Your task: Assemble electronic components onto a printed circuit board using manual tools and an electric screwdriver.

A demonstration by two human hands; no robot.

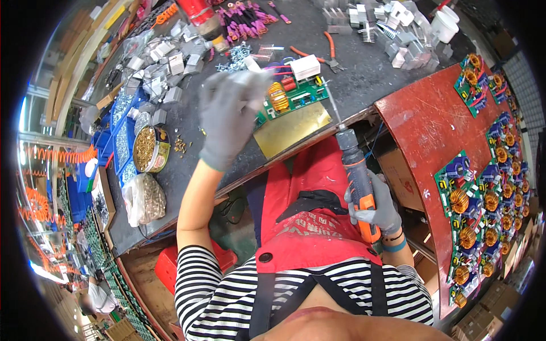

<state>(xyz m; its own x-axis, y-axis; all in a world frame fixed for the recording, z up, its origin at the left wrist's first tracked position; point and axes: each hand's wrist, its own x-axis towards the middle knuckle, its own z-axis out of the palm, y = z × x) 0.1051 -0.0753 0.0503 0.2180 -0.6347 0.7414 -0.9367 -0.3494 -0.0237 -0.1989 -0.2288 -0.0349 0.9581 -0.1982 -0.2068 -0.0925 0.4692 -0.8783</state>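
Observation:
My left hand, in a grey glove, rests on the left end of a green circuit board and steadies it. The board carries a copper coil, a red part and a white block, and lies over a brass-coloured plate on the dark bench. My right hand, also gloved in grey, grips an orange and grey electric screwdriver. Its thin bit points up to the right edge of the green board.
A red board at the right holds several finished green circuit boards with copper coils. A round tin of brass screws, a bag of parts, metal heat sinks, purple parts and orange pliers lie on the bench.

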